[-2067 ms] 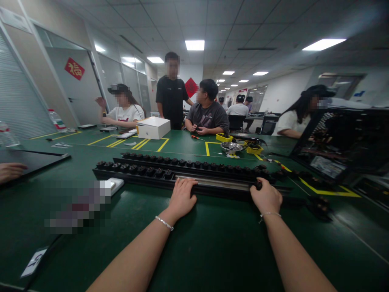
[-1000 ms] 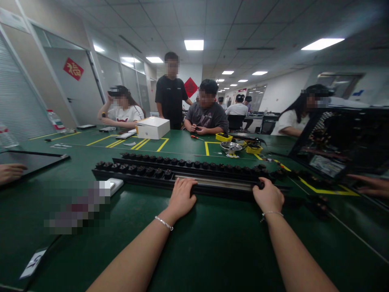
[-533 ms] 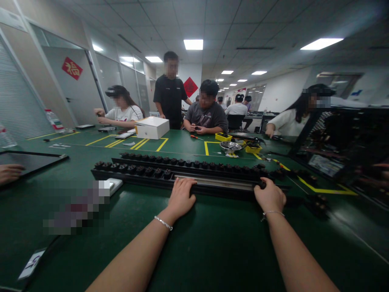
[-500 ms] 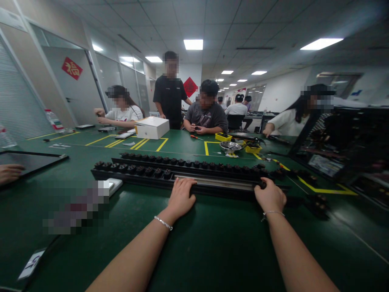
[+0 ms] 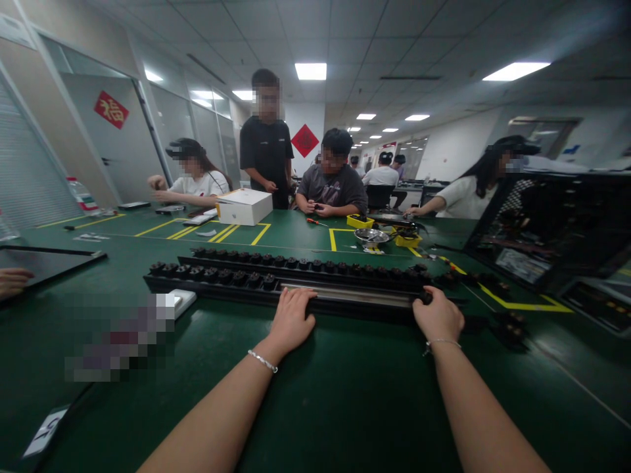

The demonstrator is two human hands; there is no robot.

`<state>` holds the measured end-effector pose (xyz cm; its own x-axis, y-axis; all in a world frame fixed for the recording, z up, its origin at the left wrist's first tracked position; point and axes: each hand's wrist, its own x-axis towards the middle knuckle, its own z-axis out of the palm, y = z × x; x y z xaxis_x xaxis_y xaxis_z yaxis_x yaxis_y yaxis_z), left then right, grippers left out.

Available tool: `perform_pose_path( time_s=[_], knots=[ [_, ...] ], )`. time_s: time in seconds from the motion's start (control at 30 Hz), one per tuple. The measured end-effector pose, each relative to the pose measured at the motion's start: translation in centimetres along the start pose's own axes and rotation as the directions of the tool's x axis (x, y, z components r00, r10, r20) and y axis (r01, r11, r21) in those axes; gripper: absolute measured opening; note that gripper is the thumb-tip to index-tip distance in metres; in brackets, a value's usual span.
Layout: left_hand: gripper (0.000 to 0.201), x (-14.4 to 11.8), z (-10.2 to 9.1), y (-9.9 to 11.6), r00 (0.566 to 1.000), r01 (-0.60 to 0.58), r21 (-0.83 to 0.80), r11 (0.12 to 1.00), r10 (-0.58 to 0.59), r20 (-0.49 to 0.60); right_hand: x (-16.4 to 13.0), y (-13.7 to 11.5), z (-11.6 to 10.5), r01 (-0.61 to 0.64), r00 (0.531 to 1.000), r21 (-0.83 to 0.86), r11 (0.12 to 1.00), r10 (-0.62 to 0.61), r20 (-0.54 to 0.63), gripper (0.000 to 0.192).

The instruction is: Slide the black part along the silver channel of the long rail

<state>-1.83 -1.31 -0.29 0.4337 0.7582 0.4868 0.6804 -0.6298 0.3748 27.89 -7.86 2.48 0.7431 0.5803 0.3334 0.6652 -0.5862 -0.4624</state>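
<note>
Black round pieces point(image 5: 225, 276) line the left part of the near black rail point(image 5: 359, 307) on the surface point(image 5: 335, 387). Mid-rail, the left hand point(image 5: 292, 322) rests on its edge, fingers nearly together, thumb apart. Past a bare metal strip point(image 5: 365, 296), the right hand point(image 5: 440, 316) pinches a small dark knob point(image 5: 424, 298) between thumb and fingers.

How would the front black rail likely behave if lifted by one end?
The front black rail looks stiff, since it runs straight along its length. Being long and narrow, it would probably swing. The black pieces cluster toward its left end, so that end may feel heavier.
</note>
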Motion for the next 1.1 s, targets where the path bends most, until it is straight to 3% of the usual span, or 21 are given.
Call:
perform_pose_path(
  time_s=[1.1],
  knots=[
    [0.045,0.0,-0.2,0.2,1.000,0.002,-0.008,1.000,-0.002,0.016,1.1,1.6,0.1,-0.057,0.998,0.012,0.998,0.057,-0.035,0.046]
  ],
)
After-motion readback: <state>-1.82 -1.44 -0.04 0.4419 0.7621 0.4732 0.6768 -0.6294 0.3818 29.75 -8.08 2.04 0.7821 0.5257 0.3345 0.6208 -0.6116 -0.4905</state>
